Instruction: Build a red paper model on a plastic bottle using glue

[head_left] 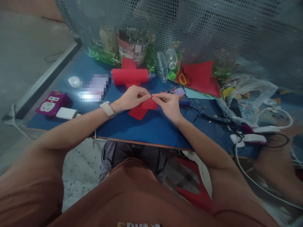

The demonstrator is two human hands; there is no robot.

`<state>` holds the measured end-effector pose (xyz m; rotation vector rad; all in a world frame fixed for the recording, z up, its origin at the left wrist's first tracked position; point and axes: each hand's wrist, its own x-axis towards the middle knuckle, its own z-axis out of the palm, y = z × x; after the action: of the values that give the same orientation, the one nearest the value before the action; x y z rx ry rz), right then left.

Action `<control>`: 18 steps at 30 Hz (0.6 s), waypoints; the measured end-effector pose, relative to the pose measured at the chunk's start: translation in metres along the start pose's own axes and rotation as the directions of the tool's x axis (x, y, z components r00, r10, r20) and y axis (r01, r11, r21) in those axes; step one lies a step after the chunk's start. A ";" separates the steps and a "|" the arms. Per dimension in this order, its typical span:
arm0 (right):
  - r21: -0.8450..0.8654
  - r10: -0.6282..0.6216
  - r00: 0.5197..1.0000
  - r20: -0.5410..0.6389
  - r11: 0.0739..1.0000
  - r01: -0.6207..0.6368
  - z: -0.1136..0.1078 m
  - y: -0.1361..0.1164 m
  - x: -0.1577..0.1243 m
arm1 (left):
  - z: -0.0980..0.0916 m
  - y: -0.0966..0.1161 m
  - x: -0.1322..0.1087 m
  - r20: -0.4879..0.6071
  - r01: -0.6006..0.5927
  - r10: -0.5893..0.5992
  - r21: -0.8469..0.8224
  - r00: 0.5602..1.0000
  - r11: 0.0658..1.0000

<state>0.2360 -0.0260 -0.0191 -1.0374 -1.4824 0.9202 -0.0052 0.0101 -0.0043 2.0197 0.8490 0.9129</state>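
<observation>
Red paper [144, 107], a small creased piece, sits at the middle of the blue table [146, 129], partly lifted between both hands. Behind it lies a larger red sheet [201, 74] with yellow-handled scissors [182, 78] on it. Nearer is a red roll [130, 76], with clear plastic bottles [162, 66] just beside it. The left hand [131, 98] pinches the paper's upper edge, thumb and forefinger closed on it. The right hand [168, 104] meets it from the other side, its fingertips closed on the same edge. The piece looks light, thin and floppy, and easily torn or wrongly creased. It is probably best held at that edge, close to the fold, with gentle pinches from both sides.
</observation>
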 end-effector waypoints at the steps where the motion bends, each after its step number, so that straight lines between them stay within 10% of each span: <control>1: 0.001 0.004 1.000 0.004 1.000 -0.004 0.000 -0.001 0.000 | 0.000 0.000 0.000 -0.013 -0.010 0.010 -0.002 1.000 1.000; 18: 0.005 -0.038 0.999 0.018 0.999 0.038 0.000 0.008 0.000 | -0.002 0.003 0.000 -0.026 -0.017 0.017 0.022 1.000 1.000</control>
<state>0.2370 -0.0232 -0.0260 -0.9966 -1.5092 0.9077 -0.0058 0.0096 -0.0008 2.0404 0.8604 0.9451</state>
